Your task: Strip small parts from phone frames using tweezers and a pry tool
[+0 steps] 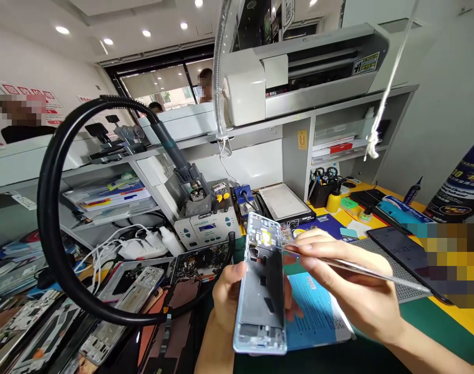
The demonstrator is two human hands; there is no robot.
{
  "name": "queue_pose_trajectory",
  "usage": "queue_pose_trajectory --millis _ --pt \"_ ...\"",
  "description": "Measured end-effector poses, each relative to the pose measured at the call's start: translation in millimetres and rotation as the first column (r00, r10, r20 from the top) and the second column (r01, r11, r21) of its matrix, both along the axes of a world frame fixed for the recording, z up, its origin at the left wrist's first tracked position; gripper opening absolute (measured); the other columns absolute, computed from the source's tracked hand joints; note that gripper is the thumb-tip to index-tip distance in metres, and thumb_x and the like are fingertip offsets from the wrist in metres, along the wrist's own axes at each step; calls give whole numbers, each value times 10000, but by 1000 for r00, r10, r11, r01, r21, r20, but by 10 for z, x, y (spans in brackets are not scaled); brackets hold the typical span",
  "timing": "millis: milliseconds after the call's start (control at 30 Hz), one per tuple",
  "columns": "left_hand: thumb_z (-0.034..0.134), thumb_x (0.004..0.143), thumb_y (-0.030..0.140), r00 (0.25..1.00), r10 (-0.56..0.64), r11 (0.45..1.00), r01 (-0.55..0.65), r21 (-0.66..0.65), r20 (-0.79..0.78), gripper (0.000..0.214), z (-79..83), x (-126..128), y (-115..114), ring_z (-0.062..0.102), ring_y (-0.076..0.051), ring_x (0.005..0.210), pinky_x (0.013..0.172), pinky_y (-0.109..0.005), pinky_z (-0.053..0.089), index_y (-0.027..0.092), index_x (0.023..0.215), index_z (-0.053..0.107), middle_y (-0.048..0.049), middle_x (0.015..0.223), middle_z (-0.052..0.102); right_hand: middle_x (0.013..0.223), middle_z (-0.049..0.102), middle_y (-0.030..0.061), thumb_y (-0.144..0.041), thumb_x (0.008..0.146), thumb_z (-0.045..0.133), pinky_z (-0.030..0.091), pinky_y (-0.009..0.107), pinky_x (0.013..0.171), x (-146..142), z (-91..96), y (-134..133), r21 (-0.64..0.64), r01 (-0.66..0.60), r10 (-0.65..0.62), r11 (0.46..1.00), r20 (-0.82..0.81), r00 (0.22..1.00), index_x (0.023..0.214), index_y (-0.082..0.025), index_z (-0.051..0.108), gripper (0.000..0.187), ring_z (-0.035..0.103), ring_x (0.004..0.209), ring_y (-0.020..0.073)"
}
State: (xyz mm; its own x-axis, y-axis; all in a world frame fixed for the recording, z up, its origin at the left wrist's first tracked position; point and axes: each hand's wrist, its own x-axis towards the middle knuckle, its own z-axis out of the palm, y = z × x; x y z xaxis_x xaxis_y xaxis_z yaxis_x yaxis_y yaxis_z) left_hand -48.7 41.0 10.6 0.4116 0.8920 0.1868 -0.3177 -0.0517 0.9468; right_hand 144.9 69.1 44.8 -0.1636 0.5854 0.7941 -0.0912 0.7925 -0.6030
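My left hand (227,293) is wrapped round an opened phone frame (262,291), thumb on its left edge and fingertips showing past its right side. The frame is light blue at the rim, tilted upright, with its bare inside facing me. Small boards and a yellow patch lie near its top. Pinched in my right hand (350,275) is a pair of metal tweezers (377,275), its tip at the upper right of the frame's inside. Whether the tip grips anything is too small to tell. A blue printed booklet (313,311) lies below the phone frame on the green mat (428,322).
A thick black hose (45,208) loops across the left side. Disassembled phone frames (122,317) crowd the left bench. Behind stand a hot air station (208,228) and a flat grey plate (284,202). To the right are a dark phone (400,254) and a spray can (465,182).
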Motion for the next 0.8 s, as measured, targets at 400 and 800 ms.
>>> queue_pose_trajectory --millis 400,800 --pt "340 757 794 763 -417 822 549 -154 493 797 -122 71 153 589 -218 515 639 -432 551 81 711 694 -101 607 608 1050 748 76 5 877 618 585 391 891 -14 -12 16 145 40 -46 989 38 998 1153 -191 681 345 664 1074 228" --pt "431 714 785 759 -420 748 600 -284 498 737 -200 29 148 597 -217 492 667 -463 562 99 764 695 -106 642 637 888 772 69 64 809 650 571 437 882 -34 32 63 337 43 -91 941 125 988 1029 -137 713 304 719 907 223"
